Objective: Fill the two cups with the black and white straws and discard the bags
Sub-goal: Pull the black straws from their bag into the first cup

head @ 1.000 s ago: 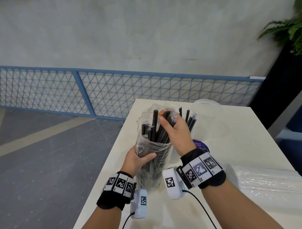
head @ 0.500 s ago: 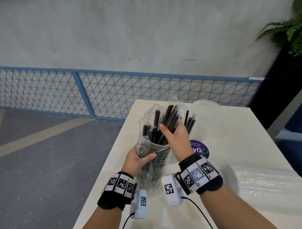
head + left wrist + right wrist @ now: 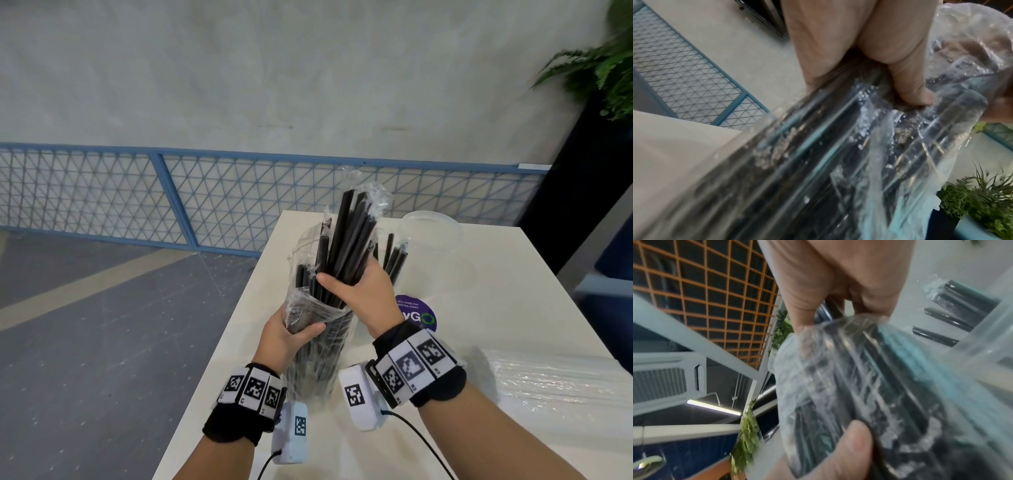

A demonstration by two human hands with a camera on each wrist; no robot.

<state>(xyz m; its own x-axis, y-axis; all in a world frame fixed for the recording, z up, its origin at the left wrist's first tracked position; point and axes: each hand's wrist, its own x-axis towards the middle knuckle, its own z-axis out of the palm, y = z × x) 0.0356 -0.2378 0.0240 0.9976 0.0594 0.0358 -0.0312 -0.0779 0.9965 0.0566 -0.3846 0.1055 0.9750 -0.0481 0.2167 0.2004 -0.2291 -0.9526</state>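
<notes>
A clear plastic bag (image 3: pixel 315 363) of black straws stands upright on the white table (image 3: pixel 513 308). My left hand (image 3: pixel 291 334) grips the bag around its middle; in the left wrist view the thumb (image 3: pixel 906 87) presses into the crinkled plastic bag (image 3: pixel 838 162). My right hand (image 3: pixel 359 287) grips a bundle of black straws (image 3: pixel 349 236) raised partly out of the bag's open top, with loose plastic clinging to the tips. The right wrist view shows that bundle (image 3: pixel 869 378) under film. Behind the right hand, a few black straws (image 3: pixel 394 257) stand in a clear cup.
A second clear cup (image 3: pixel 431 226) stands at the table's far side. A bag of white straws (image 3: pixel 561 380) lies at the right front. A purple round sticker (image 3: pixel 416 315) is on the tabletop. The table's left edge drops to grey floor; a blue mesh fence runs behind.
My right hand has closed round a bundle of black straws and lifted it up out of the bag. The left hand has kept its grip on the bag.
</notes>
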